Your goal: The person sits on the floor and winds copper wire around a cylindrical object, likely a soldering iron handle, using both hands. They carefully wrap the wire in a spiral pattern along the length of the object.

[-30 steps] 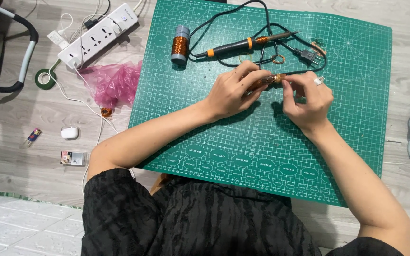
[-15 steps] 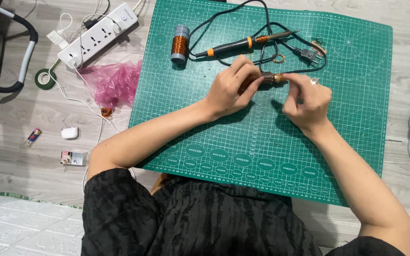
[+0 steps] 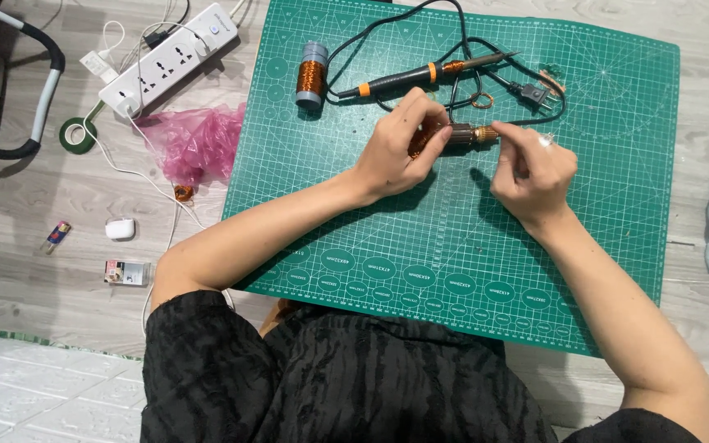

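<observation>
Left hand (image 3: 400, 148) grips a small motor rotor (image 3: 457, 134) over the green mat (image 3: 453, 246)
Right hand (image 3: 535, 172) pinches at its coppery right end; rotor's long axis runs left-right between both hands, soldering iron (image 3: 420, 78) lying just beyond

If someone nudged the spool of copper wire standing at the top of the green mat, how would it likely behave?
The upright grey-capped spool of copper wire stands on its flat end on the green cutting mat, so a light nudge would probably slide it rather than roll it. Taller than wide, it could tip on a high push, then roll. Its dense copper winding suggests it is heavy for its size.
</observation>
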